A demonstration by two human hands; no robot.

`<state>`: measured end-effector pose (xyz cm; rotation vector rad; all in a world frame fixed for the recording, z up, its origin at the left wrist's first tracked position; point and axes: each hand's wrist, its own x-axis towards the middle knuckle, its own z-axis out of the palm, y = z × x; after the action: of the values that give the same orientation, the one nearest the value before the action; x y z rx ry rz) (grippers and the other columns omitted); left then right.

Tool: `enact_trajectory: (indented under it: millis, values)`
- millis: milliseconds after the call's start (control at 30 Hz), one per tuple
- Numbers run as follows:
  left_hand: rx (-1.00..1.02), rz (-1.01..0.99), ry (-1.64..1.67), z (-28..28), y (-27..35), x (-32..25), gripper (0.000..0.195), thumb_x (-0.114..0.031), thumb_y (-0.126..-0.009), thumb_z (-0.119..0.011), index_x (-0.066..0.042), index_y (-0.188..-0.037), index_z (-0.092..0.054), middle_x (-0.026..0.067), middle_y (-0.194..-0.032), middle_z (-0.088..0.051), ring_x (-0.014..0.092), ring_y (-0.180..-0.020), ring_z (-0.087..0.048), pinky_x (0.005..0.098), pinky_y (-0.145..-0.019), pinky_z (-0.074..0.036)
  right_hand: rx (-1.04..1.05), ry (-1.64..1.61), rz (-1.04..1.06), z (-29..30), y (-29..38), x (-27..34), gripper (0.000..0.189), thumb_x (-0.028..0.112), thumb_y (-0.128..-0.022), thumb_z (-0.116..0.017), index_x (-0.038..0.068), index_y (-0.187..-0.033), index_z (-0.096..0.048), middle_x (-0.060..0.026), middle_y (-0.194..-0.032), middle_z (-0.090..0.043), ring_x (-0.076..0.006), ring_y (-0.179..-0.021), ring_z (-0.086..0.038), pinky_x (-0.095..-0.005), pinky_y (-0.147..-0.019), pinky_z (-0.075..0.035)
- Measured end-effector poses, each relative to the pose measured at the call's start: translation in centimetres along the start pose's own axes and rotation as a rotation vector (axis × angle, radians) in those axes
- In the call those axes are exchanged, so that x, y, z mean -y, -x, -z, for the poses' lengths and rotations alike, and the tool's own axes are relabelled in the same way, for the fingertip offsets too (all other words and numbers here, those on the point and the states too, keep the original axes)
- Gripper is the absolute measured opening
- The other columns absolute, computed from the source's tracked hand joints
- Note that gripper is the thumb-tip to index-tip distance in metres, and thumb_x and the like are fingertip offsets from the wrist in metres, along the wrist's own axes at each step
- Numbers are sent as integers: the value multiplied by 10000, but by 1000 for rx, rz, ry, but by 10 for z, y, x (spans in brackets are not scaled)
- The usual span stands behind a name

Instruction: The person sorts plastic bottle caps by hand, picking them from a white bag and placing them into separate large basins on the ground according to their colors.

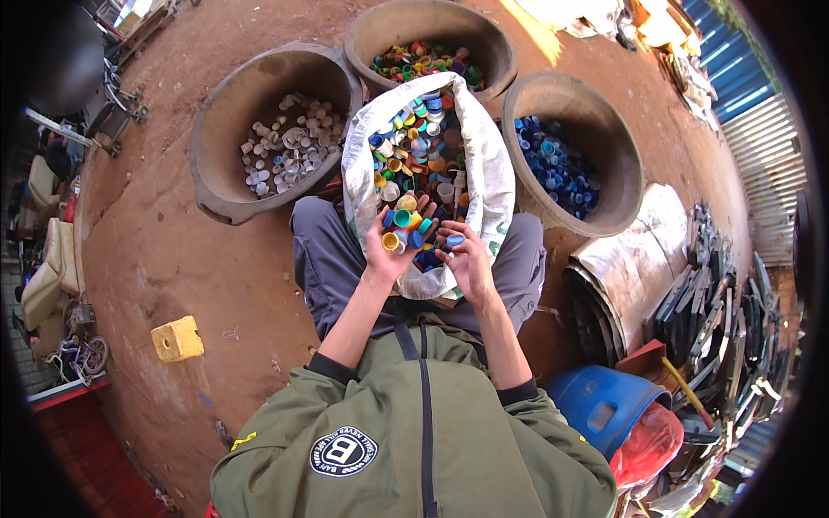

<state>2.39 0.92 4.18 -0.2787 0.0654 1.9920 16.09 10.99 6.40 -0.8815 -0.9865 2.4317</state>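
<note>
A white woven sack [491,152] with its rim rolled down stands between my knees, filled with mixed plastic bottle caps [421,139]. Over its near part, my left hand [390,254] lies palm up, cupping a small heap of coloured caps [402,219]. Beside it on the right, my right hand [467,259] holds a blue cap [454,240] at its fingers. Around the sack's far side are three tubs: the left tub [220,129] holds whitish caps [295,146], the far tub [431,16] mixed coloured caps [421,58], the right tub [612,155] blue caps [560,165].
A yellow block [177,338] lies on the dirt floor at left. To the right are a rolled sheet [635,265], stacked dark parts [706,311] and a tipped blue plastic drum [599,401] with a red bag [647,447]. A small bicycle [84,356] stands at far left.
</note>
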Motion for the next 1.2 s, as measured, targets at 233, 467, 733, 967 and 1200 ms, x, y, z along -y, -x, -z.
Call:
enact_trajectory:
  millis: [233,467,733,967,1200]
  values:
    - [24,-34,-64,3,-2,1,521,-334,-1003,-321,-65,-1439,-408,182,-1473,-431,337,-1405,-353,494,-1174,-269,-141,1113,512,-28,1,-15,314,241,-803,-777,8,-943,-619,-127,-881,-524,-231,-757,-560,-344,-661,-464]
    - [-4,-102,-53,5,-5,-1,501,-324,-1001,-327,-50,-1403,-448,191,-1446,-461,331,-1389,-377,491,-1169,-278,-135,1015,472,-25,-7,-20,248,204,-884,-633,-11,-994,-575,-158,-906,-538,-263,-804,-576,-371,-726,-472]
    - [-11,-94,-25,3,-7,-2,476,-322,-1001,-363,-40,-1365,-484,195,-1398,-504,333,-1338,-442,502,-1134,-331,143,-123,-31,-4,-15,6,279,185,-907,-452,126,-1179,-432,-57,-1006,-497,-173,-847,-560,-281,-599,-427]
    - [4,-57,-36,5,-7,-2,466,-340,-1014,-343,-86,-1381,-478,166,-1397,-518,337,-1290,-491,450,-1053,-418,246,-244,-67,-25,-25,23,178,202,-923,-610,105,-1049,-532,-30,-966,-543,-144,-815,-530,-274,-610,-414]
    - [150,34,70,44,-10,-14,450,-338,-996,-450,-46,-1330,-519,106,-1337,-576,231,-1203,-570,395,-1039,-444,286,1382,701,-73,-40,36,275,237,-814,-729,24,-945,-616,-119,-842,-600,-291,-717,-626,-375,-621,-503]
